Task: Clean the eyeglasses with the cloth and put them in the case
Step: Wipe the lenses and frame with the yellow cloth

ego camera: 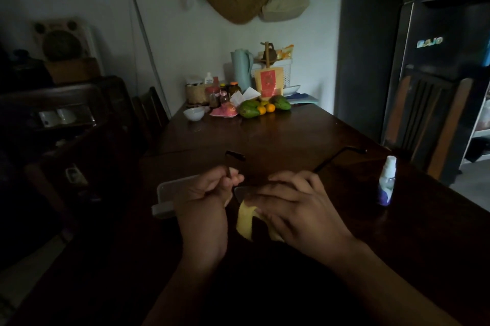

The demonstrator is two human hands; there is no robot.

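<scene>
In the head view, a dark wooden desk [278, 137] is seen in dim light. Just left of the left hand's grip, one pale glasses case [169, 193] lies open on the desk, partly hidden by that hand. Well to the right of the right hand's grip, one small spray bottle [387, 181] stands upright. Far beyond both grips, fruit [261, 108], jars and a white bowl [194, 113] are crowded at the desk's far end.

One pair of eyeglasses [240, 191] is held between the hands above the desk; its frame is thin and dark, with both temples unfolded and pointing away. The left hand [204, 193] is pinched shut on the left temple. The right hand [294, 203] is pressed around one yellow cloth [246, 222] at the lens.
</scene>
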